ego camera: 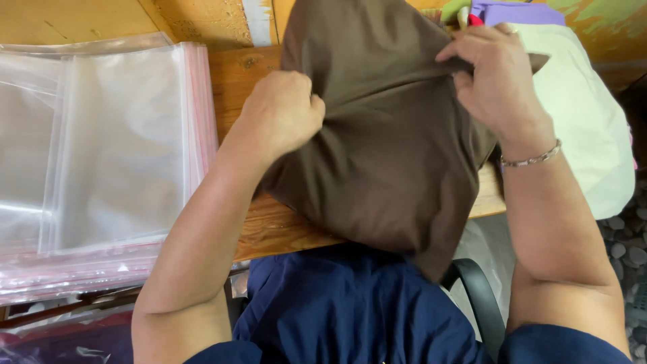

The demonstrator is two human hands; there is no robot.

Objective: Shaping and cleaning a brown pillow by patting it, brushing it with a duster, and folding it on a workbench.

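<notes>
Both hands are gripping the brown fabric (384, 155) over the desk (236, 74), left hand (283, 111) fisted at nine o'clock, right hand (495, 77) pinching the three o'clock edge, apparently folding, with the clear bags (108, 155) lying at nine o'clock.

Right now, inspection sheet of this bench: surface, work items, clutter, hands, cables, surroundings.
Surface: wooden table, worn, partly covered.
Job's things: brown cloth, folded, draped over the table's near edge.
Clutter: stack of clear plastic bags with pink edges at left; pale green cloth at right, purple item behind it.
Grips: left hand fisted on the brown cloth; right hand pinching its upper edge, bracelet on the wrist.
Cables: nothing seen.
Surroundings: black chair armrest, pebbled floor at right.
</notes>
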